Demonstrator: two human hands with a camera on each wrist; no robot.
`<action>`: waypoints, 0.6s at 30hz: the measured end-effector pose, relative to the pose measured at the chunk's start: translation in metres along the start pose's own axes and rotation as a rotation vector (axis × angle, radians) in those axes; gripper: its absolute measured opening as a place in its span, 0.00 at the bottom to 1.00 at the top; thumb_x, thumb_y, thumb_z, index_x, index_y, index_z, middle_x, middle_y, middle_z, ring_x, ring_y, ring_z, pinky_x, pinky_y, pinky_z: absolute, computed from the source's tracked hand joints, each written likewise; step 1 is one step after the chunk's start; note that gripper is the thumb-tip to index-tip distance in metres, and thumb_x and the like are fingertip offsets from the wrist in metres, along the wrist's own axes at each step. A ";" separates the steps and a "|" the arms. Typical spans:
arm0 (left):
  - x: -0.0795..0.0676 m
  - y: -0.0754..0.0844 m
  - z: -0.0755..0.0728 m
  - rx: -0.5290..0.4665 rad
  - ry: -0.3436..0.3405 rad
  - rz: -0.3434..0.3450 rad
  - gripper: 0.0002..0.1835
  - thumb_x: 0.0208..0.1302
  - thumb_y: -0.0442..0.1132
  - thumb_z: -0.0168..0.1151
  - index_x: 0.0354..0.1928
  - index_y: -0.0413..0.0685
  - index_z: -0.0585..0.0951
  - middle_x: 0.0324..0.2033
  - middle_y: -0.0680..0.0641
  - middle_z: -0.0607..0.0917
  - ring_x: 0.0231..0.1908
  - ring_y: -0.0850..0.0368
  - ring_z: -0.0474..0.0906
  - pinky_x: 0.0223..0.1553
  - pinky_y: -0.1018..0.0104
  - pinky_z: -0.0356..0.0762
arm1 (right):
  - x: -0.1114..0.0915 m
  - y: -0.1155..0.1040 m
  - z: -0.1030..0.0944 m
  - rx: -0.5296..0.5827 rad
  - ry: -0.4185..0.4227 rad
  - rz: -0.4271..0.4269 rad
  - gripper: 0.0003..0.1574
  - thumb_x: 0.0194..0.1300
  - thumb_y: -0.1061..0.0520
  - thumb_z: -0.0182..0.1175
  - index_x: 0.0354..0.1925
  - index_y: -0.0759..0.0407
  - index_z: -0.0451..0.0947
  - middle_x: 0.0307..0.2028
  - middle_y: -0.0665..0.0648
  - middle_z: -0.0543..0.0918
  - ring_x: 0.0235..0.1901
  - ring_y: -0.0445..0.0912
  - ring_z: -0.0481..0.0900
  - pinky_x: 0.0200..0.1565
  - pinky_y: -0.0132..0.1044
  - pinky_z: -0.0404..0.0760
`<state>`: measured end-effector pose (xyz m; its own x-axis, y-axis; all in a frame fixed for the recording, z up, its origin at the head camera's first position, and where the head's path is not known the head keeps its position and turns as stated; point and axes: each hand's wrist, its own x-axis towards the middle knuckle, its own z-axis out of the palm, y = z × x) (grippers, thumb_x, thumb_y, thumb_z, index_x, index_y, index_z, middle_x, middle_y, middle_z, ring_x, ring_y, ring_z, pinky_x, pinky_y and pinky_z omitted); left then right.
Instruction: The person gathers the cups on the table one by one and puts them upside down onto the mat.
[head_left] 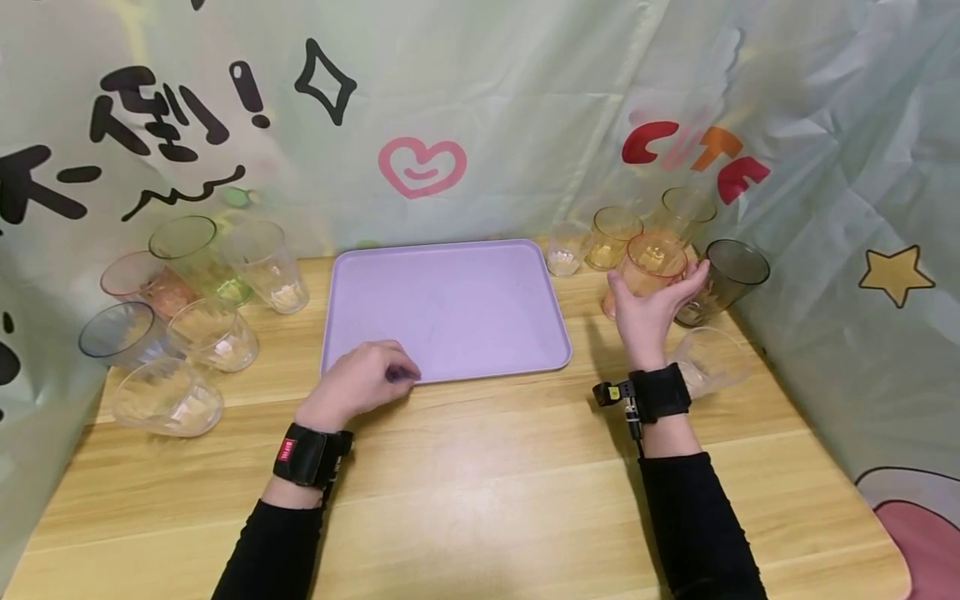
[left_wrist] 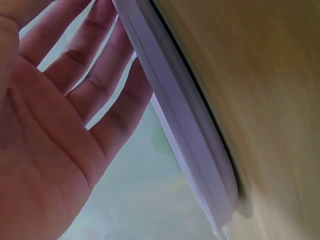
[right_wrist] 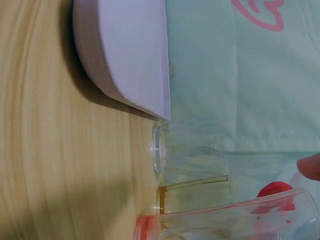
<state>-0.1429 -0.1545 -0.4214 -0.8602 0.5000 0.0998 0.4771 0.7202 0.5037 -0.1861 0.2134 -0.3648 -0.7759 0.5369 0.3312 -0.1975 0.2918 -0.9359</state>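
Observation:
A lavender tray [head_left: 450,308] lies flat on the wooden table. At its near left edge is my left hand [head_left: 365,377]; in the left wrist view the relaxed fingers [left_wrist: 120,110] meet the tray's rim [left_wrist: 175,110], with the tips partly hidden. To the right, my right hand [head_left: 648,317] is spread around the near side of an orange-tinted tumbler [head_left: 633,279], which stands on the table. The right wrist view shows the thumb [right_wrist: 310,167] apart from this tumbler [right_wrist: 225,222], near its rim; the other fingers are out of that view.
Beside the orange tumbler stand a small clear glass [head_left: 566,250], an amber glass [head_left: 611,242], a tall yellowish glass [head_left: 686,212] and a dark grey glass [head_left: 723,283]. A clear glass [head_left: 708,362] is behind the right wrist. Several tumblers [head_left: 213,333] cluster at left. A printed curtain [head_left: 525,125] backs the table.

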 end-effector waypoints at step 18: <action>0.003 0.011 0.004 0.059 -0.049 -0.022 0.08 0.50 0.36 0.63 0.34 0.56 0.84 0.32 0.59 0.81 0.33 0.65 0.72 0.36 0.66 0.74 | 0.024 0.043 -0.002 0.091 -0.096 0.154 0.64 0.50 0.59 0.65 0.69 0.50 0.30 0.68 0.54 0.41 0.61 0.35 0.42 0.63 0.31 0.47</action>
<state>-0.1395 -0.1439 -0.4189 -0.8614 0.5058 0.0464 0.4694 0.7577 0.4534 -0.2118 0.2404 -0.3973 -0.8537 0.4907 0.1746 -0.1220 0.1375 -0.9830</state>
